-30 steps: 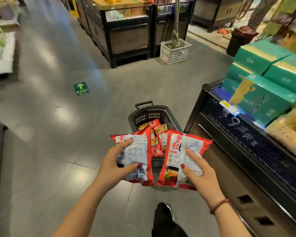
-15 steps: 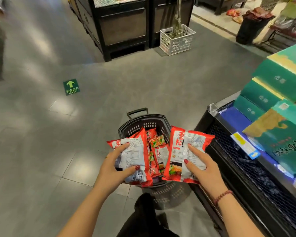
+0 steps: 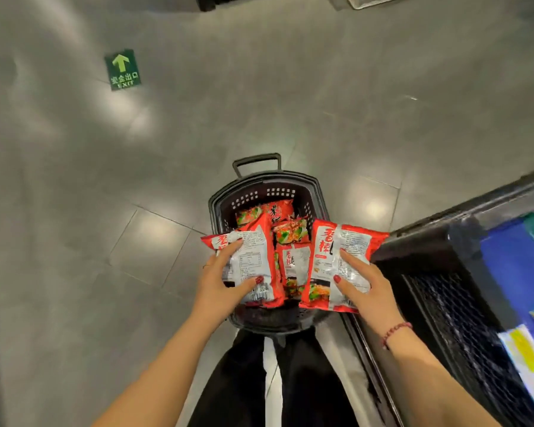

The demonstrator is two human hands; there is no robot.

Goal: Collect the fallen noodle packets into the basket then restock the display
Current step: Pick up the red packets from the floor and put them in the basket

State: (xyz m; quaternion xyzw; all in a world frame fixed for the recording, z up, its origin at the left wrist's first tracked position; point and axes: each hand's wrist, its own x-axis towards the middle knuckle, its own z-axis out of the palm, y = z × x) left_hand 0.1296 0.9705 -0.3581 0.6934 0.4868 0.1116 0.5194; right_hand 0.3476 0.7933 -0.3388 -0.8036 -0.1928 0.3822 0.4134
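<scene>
A black plastic basket (image 3: 259, 188) with a handle stands on the grey floor in front of my legs. Several red noodle packets (image 3: 290, 231) lie inside it. My left hand (image 3: 221, 283) grips one red-and-white noodle packet (image 3: 252, 260) over the basket's left side. My right hand (image 3: 366, 286) grips another red noodle packet (image 3: 330, 257) over the basket's right side, next to the display's corner. Both packets show their printed backs.
A black wire-mesh display stand (image 3: 438, 251) runs along the right, with a blue shelf liner (image 3: 512, 266) and price tags on top. A green exit arrow sticker (image 3: 122, 69) marks the floor at the far left. My black trouser legs (image 3: 238, 386) stand below the basket.
My view has tilted down, so the far shelves and green boxes have left the frame. Both hands with their packets have lowered closer to the basket.
</scene>
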